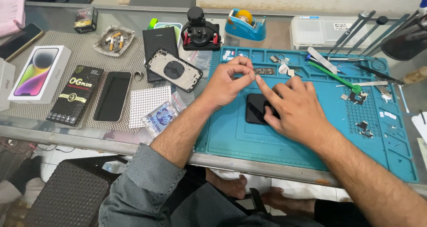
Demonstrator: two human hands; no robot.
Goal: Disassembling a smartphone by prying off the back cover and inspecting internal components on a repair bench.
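The left hand [229, 82] pinches something too small to make out at its fingertips, which meet the forefinger of the right hand [291, 107] resting loosely curled on the dark phone [255, 107] on the blue repair mat [249, 140]; a fumbled pinch could drop it among the loose small parts [278, 62] beyond.

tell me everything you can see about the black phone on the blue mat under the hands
The black phone is a flat, glossy dark slab with rounded corners, lying on the blue mat. The right hand rests over its right part, hiding much of it. The left hand hovers just above and left, clear of it.
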